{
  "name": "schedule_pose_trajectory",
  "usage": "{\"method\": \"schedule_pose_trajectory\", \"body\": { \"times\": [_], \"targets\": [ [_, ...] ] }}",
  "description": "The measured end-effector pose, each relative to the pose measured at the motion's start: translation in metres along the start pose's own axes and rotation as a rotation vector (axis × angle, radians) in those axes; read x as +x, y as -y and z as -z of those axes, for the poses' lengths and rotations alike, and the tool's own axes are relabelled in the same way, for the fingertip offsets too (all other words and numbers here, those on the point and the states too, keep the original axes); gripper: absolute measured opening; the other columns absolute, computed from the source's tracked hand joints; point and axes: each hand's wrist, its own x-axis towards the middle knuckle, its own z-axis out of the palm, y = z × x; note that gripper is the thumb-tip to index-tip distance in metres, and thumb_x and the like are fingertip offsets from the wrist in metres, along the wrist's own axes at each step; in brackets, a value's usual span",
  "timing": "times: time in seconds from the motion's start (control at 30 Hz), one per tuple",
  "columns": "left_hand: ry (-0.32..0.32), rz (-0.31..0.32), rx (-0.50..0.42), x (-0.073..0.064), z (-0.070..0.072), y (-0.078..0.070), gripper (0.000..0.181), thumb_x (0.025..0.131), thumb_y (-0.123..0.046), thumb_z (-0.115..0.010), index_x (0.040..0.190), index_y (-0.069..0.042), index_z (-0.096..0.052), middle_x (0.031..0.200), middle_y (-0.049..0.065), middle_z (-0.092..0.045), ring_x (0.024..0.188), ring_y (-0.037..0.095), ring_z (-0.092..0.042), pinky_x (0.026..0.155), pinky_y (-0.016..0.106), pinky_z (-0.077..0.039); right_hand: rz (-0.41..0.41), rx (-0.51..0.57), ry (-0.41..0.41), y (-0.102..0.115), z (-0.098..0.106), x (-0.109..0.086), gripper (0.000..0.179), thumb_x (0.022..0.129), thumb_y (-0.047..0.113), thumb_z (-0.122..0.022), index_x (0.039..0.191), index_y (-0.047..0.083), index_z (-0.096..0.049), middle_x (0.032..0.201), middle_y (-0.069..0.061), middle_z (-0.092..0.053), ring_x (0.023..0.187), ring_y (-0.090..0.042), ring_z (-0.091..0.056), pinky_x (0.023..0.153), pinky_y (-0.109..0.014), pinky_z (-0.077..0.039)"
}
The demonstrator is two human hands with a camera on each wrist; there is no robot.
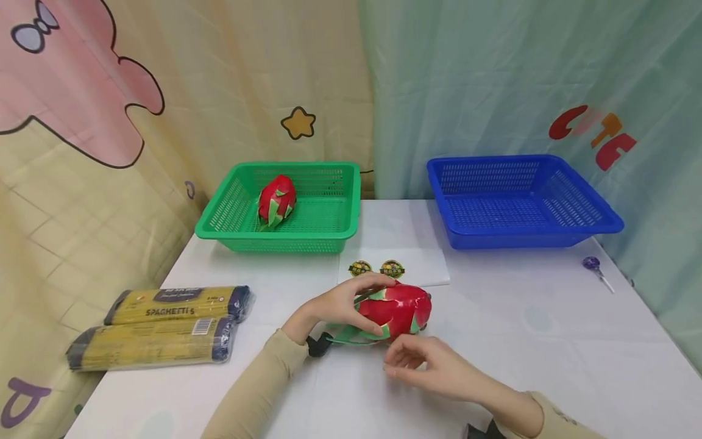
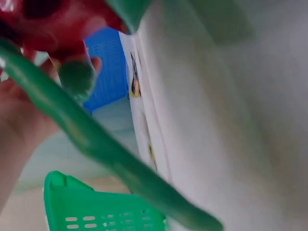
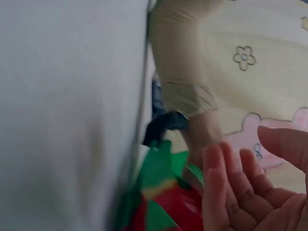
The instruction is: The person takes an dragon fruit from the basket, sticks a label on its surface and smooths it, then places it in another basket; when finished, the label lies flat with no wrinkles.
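Gripping a red dragon fruit point(image 1: 403, 308) with my left hand point(image 1: 347, 300), I have it at the middle of the white table point(image 1: 548, 341). My right hand point(image 1: 430, 366) is close beside it, free and loosely bent; whether it touches the fruit I cannot tell. A second dragon fruit point(image 1: 277, 198) lies in the green basket point(image 1: 318, 235).

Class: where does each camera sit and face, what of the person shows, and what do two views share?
Head: worn on the head, looking forward and down at the table; left hand, right hand, sleeves show.
Left wrist: worn there, looking past the held dragon fruit toward green basket and blue basket; left hand partly shows.
Right wrist: worn there, facing the patterned curtain; right hand and left arm show.
Head and left wrist share both baskets.
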Motion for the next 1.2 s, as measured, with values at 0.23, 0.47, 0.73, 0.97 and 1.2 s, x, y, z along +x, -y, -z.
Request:
{"method": "schedule_pose_trajectory", "body": {
  "times": [0.23, 0.47, 0.73, 0.97, 1.2],
  "targets": [
    [0.030, -0.010, 0.048, -0.006, 0.000, -0.003, 0.074, 0.072, -0.021, -0.082, 0.136, -0.022, -0.045, 0.136, -0.006, -0.038, 0.125, 0.014, -0.037, 0.089, 0.030, -0.048, 0.006, -0.297, -0.291, -0.006, 0.057, 0.010, 0.034, 0.076, 0.029, -0.079, 0.104, 0.017, -0.063, 0.092, 0.004, -0.061, 0.082, -0.016, -0.057, 0.066, -0.027, -0.050],
    [0.049, 0.063, 0.120, -0.020, 0.016, -0.009, 0.061, 0.081, -0.024, -0.074, 0.137, -0.020, -0.048, 0.137, -0.003, -0.042, 0.124, 0.016, -0.041, 0.095, 0.036, -0.043, -0.117, -0.114, -0.011, -0.037, 0.072, 0.021, 0.064, 0.082, 0.027, -0.074, 0.138, 0.014, -0.046, 0.136, -0.015, -0.045, 0.113, -0.035, -0.053, 0.079, -0.031, -0.053],
    [-0.058, 0.046, 0.059, -0.033, 0.036, -0.028, 0.054, 0.084, -0.016, -0.071, 0.133, -0.010, -0.051, 0.132, 0.003, -0.051, 0.119, 0.032, -0.049, 0.097, 0.044, -0.042, -0.105, 0.037, -0.115, -0.045, 0.062, 0.023, 0.049, 0.081, 0.017, -0.074, 0.127, 0.014, -0.057, 0.130, -0.012, -0.052, 0.108, -0.034, -0.057, 0.079, -0.032, -0.053],
    [-0.059, 0.047, 0.169, -0.021, 0.023, -0.023, 0.047, 0.083, -0.024, -0.072, 0.127, -0.015, -0.058, 0.125, -0.006, -0.055, 0.117, 0.014, -0.049, 0.094, 0.041, -0.044, -0.016, -0.031, -0.202, -0.043, 0.044, 0.022, 0.052, 0.077, 0.018, -0.079, 0.123, 0.015, -0.057, 0.130, -0.008, -0.049, 0.116, -0.035, -0.051, 0.080, -0.030, -0.053],
    [-0.081, -0.019, 0.187, -0.016, 0.016, -0.015, 0.042, 0.078, -0.021, -0.078, 0.117, -0.014, -0.065, 0.118, -0.004, -0.060, 0.110, 0.011, -0.052, 0.092, 0.038, -0.046, 0.086, -0.158, -0.182, -0.039, 0.043, 0.020, 0.055, 0.074, 0.019, -0.081, 0.121, 0.016, -0.054, 0.128, -0.004, -0.050, 0.113, -0.027, -0.053, 0.082, -0.034, -0.052]
  ]
}}
